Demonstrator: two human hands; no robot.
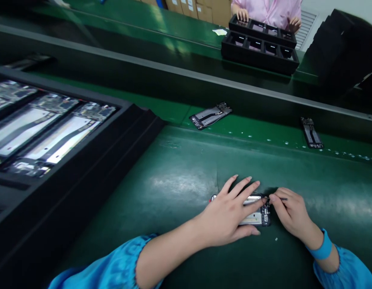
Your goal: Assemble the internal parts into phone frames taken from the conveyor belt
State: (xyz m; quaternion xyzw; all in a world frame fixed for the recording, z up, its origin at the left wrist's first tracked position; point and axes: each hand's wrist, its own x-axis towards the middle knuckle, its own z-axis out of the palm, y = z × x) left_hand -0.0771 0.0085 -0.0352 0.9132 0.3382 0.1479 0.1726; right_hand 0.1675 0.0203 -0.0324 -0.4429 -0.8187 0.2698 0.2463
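Green mat beside conveyor | your left hand lies flat, fingers spread, pressing the phone frame onto the mat | your right hand pinches a thin dark tool at the frame's end | frame mostly hidden under your palm; tool tip unclear | black tray left, cut off.

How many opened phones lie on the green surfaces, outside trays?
3. One phone under the left hand; a second phone midway along the belt; a third phone at its right end. Others may be hidden.
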